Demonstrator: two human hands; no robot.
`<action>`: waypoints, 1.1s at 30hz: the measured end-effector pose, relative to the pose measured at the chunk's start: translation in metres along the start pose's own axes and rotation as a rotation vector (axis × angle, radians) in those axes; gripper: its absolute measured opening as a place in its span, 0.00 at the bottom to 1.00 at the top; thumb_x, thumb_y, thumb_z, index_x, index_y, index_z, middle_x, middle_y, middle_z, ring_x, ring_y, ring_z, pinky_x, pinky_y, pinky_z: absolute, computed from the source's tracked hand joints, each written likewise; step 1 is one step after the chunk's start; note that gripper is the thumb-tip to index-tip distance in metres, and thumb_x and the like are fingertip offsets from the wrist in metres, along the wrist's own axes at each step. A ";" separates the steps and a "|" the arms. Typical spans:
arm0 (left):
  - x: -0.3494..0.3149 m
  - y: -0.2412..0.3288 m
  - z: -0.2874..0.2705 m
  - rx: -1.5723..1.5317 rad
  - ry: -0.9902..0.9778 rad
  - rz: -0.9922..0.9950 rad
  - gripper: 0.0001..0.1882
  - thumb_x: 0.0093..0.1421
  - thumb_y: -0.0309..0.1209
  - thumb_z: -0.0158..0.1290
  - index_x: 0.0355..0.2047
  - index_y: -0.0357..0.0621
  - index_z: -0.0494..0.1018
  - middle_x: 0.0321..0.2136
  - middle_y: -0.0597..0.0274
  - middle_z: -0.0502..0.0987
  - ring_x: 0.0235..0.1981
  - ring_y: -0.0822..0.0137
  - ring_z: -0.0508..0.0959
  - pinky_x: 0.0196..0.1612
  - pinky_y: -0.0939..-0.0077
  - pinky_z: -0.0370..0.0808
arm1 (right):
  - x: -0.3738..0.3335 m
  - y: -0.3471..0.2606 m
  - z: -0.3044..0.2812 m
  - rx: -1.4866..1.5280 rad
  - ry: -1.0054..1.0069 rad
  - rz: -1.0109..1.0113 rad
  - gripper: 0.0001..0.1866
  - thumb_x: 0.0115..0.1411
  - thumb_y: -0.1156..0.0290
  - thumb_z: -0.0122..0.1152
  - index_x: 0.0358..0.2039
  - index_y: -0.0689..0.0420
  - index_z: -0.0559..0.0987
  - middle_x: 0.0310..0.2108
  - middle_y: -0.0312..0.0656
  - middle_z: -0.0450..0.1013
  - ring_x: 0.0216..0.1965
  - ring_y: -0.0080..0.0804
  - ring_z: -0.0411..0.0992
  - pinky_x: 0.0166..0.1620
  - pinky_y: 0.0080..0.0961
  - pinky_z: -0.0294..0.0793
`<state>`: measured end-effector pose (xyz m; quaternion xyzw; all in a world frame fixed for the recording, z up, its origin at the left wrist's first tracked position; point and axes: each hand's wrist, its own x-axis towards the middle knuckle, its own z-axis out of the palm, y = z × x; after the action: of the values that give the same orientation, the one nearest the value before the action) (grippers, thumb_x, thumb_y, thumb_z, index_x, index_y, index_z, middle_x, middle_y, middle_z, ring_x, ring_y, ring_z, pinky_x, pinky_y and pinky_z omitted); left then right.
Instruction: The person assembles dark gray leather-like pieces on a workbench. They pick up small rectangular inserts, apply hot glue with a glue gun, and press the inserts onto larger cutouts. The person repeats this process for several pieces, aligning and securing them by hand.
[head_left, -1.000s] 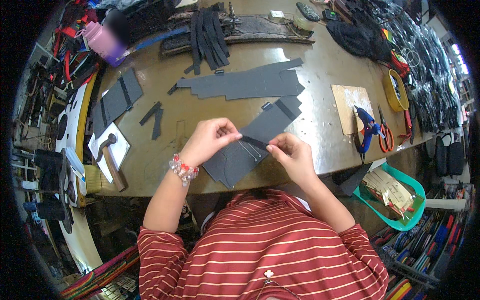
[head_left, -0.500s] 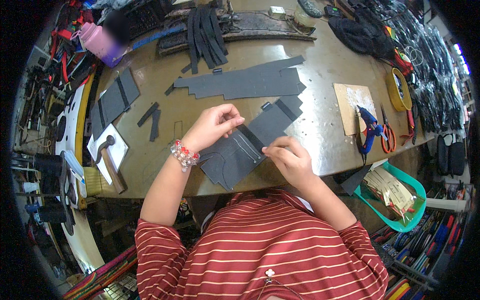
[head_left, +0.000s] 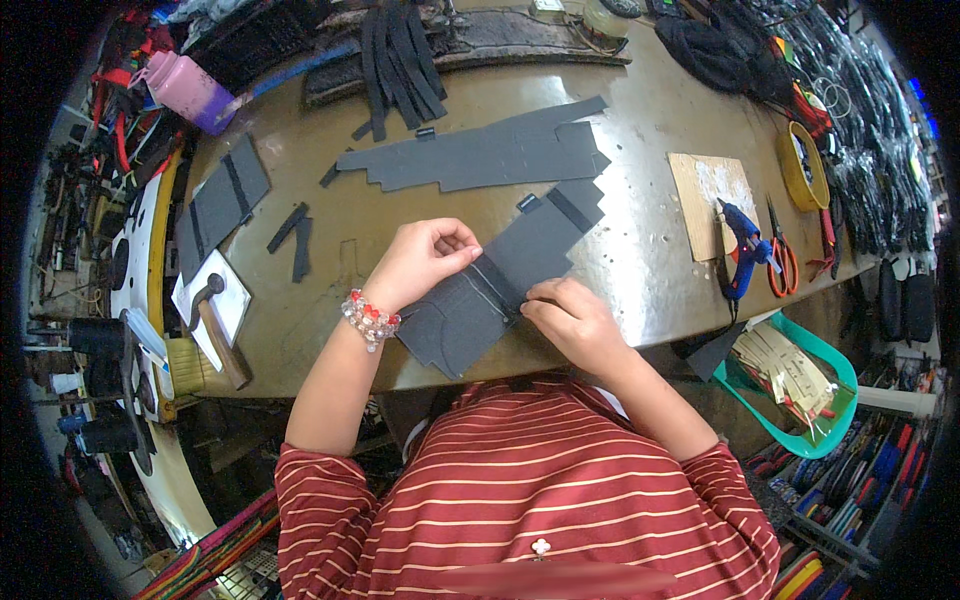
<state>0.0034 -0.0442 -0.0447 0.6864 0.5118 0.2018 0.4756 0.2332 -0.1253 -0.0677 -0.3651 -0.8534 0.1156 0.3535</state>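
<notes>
A dark grey stepped sheet (head_left: pixel 452 322) lies slantwise on the table before me, with shiny glue lines on its surface. Across it runs a short black strip (head_left: pixel 500 281), stretched between my hands at the glue lines. My left hand (head_left: pixel 428 262), with a beaded bracelet at the wrist, pinches the strip's upper left end. The lower right end is between the fingertips of my right hand (head_left: pixel 572 315). Another black strip (head_left: pixel 569 211) crosses the far part of the sheet. Whether the held strip touches the glue along its whole length I cannot tell.
A larger grey stepped sheet (head_left: pixel 470 158) lies beyond. To the left are a banded grey piece (head_left: pixel 215 205), loose strips (head_left: pixel 290 240) and a hammer (head_left: pixel 222 340). A blue glue gun (head_left: pixel 741 250), orange-handled scissors (head_left: pixel 783 265), yellow container (head_left: pixel 803 170) and teal basket (head_left: pixel 848 405) are right.
The black strip has come down toward me onto the glue lines, which are now partly covered. Both hands still pinch its ends; my right hand has shifted slightly nearer.
</notes>
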 end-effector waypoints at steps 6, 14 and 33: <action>0.000 -0.006 0.003 0.130 0.061 0.104 0.10 0.52 0.33 0.59 0.25 0.37 0.76 0.35 0.60 0.69 0.29 0.71 0.71 0.36 0.77 0.72 | -0.003 0.002 0.006 -0.045 -0.024 -0.043 0.10 0.44 0.76 0.58 0.30 0.60 0.77 0.34 0.42 0.72 0.39 0.37 0.73 0.40 0.29 0.73; 0.003 -0.010 -0.002 0.160 -0.005 0.095 0.11 0.52 0.33 0.59 0.24 0.36 0.75 0.40 0.61 0.67 0.33 0.73 0.72 0.34 0.81 0.72 | -0.005 0.003 0.006 -0.113 -0.080 -0.071 0.11 0.46 0.71 0.53 0.32 0.59 0.76 0.36 0.40 0.72 0.43 0.36 0.71 0.44 0.30 0.72; 0.007 -0.007 -0.007 0.187 -0.080 0.108 0.11 0.52 0.32 0.59 0.23 0.35 0.74 0.39 0.60 0.68 0.36 0.70 0.73 0.37 0.78 0.74 | -0.004 0.006 0.008 -0.095 -0.096 -0.058 0.11 0.46 0.71 0.53 0.31 0.57 0.76 0.35 0.36 0.72 0.43 0.32 0.70 0.42 0.27 0.72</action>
<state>-0.0034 -0.0348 -0.0491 0.7618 0.4713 0.1506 0.4181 0.2330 -0.1232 -0.0783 -0.3508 -0.8841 0.0818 0.2977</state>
